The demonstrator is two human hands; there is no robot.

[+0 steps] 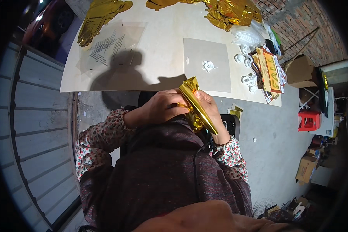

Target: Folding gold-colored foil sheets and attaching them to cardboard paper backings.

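A folded gold foil balloon [192, 94] is held in front of my body, just off the table's near edge. My right hand [209, 106] grips it from the right, with the thumb pressed on the shiny foil. From the left, my left hand [164, 107] pinches a narrow crumpled strip of the same foil. The lower end of the balloon hangs in loose folds between my wrists. More flat gold foil balloons [230, 15] lie along the table's far side, with another pile [98, 19] at the far left.
On the pale table [162, 46] lie a grey sheet [193, 50] with a small white coil, clear printed plastic bags [104, 50], white ribbon rolls [249, 80] and colourful cards [272, 73]. A red stool [309, 120] and cardboard boxes [307, 168] stand to the right.
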